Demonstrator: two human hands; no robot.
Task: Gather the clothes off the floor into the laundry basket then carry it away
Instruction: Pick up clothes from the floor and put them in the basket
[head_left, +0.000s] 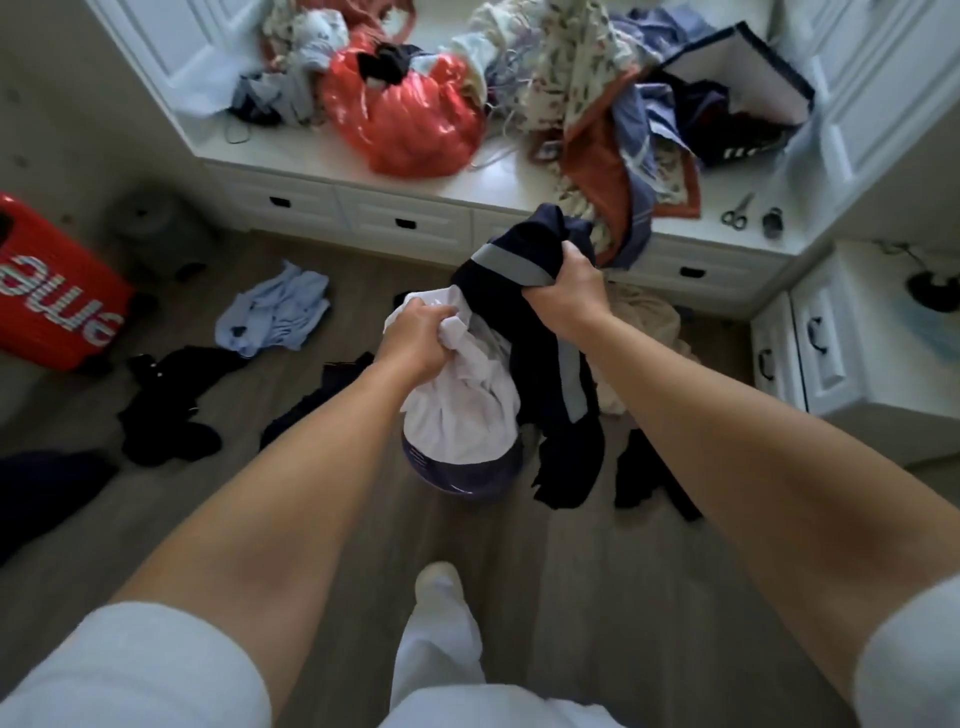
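Note:
My left hand grips a white garment that hangs down over a dark purple laundry basket on the floor. My right hand is shut on a dark navy garment with grey stripes, held up just right of the basket. On the wooden floor lie a light blue shirt, black clothes at the left, a dark piece behind my left forearm, a beige garment and a black piece at the right.
A white window bench with drawers holds heaps of clothes, a red plastic bag, scissors and a white bag. A red suitcase stands at the left. White cabinets are at the right. My white-trousered leg is below.

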